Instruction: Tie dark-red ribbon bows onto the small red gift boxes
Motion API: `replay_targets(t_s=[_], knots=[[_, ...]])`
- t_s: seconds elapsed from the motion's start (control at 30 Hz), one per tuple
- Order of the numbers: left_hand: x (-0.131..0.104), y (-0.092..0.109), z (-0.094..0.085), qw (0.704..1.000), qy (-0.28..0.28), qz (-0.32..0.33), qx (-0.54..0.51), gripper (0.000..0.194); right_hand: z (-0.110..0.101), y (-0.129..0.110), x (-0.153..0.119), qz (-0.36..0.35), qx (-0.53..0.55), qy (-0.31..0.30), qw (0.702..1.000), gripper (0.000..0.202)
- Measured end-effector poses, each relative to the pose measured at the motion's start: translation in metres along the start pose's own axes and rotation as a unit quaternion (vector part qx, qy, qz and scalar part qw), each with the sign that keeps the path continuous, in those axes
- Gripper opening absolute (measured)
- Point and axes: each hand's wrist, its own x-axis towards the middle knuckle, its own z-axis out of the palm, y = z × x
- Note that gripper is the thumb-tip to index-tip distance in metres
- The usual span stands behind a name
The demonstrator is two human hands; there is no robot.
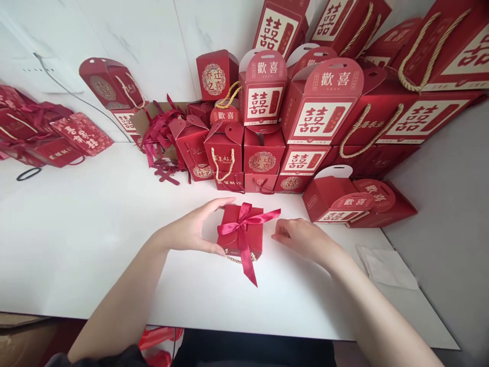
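A small red gift box stands on the white table in front of me. A shiny crimson ribbon is tied over its top in a bow, with one tail hanging toward the table's front edge. A twisted gold cord shows at the box's front side. My left hand rests against the box's left side, thumb and fingers spread around it. To the right, apart from the box and close to the ribbon's right end, my right hand has its fingers curled together; nothing can be made out in them.
Stacked red boxes line the wall behind, more stand at the right. Loose ribbons spill from a carton. Red bags and a black ring lie left; white tissue lies right.
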Motion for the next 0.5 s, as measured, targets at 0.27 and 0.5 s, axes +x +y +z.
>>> replay_targets(t_s=[0.27,0.5], knots=[[-0.064,-0.015,-0.064,0.979,0.063,-0.185,0.055,0.087,0.005,0.007,0.004,-0.049,0.015,0.007,0.999,0.018],[-0.135,-0.089,-0.124,0.769,0.399,-0.497,0.047,0.099,0.005,0.007,0.0,-0.076,0.019,-0.007,0.997,0.017]])
